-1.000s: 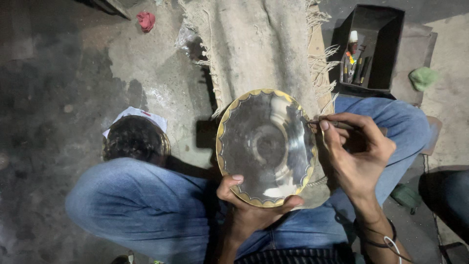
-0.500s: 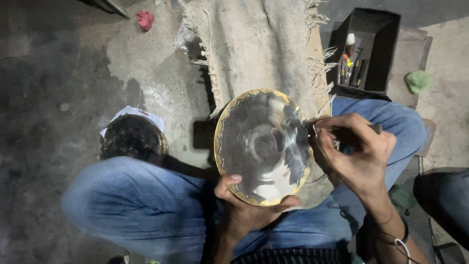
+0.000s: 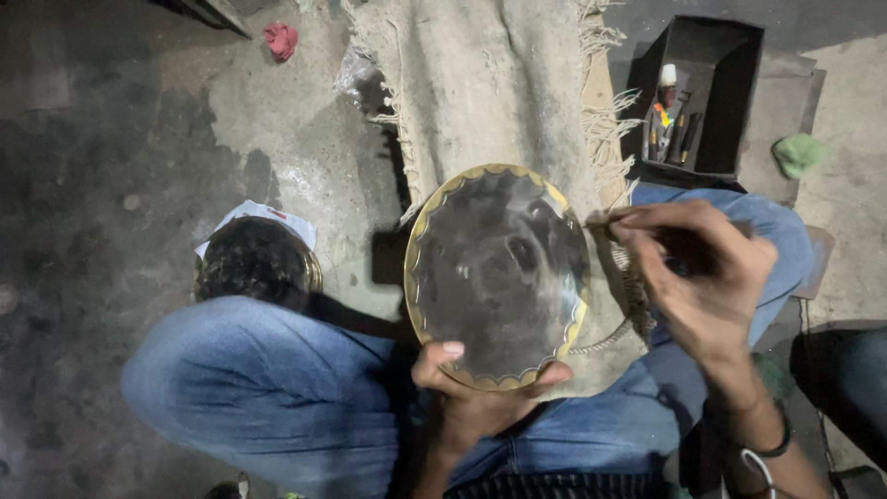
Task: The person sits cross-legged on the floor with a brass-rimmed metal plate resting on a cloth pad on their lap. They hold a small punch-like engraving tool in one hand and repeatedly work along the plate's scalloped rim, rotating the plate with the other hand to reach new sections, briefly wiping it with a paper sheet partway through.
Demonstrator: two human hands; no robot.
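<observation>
A round shiny metal plate [image 3: 499, 273] with a scalloped gold rim stands between my knees. My left hand [image 3: 471, 393] grips its lower edge, thumb and fingers on the rim. My right hand [image 3: 707, 277] is closed on a thin stick-like tool [image 3: 605, 222] whose tip touches the plate's right rim. Both knees in blue jeans [image 3: 259, 397] frame the plate.
A frayed burlap cloth [image 3: 490, 92] lies on the concrete floor beyond the plate. A black box [image 3: 730, 83] with small tools stands at the upper right, a green rag [image 3: 796, 152] beside it. A dark round bowl [image 3: 254, 263] sits on white paper at left. A red scrap [image 3: 281, 39] lies far left.
The plate has tilted and turned slightly in my left hand. My right hand has shifted a little along the right rim with the tool.
</observation>
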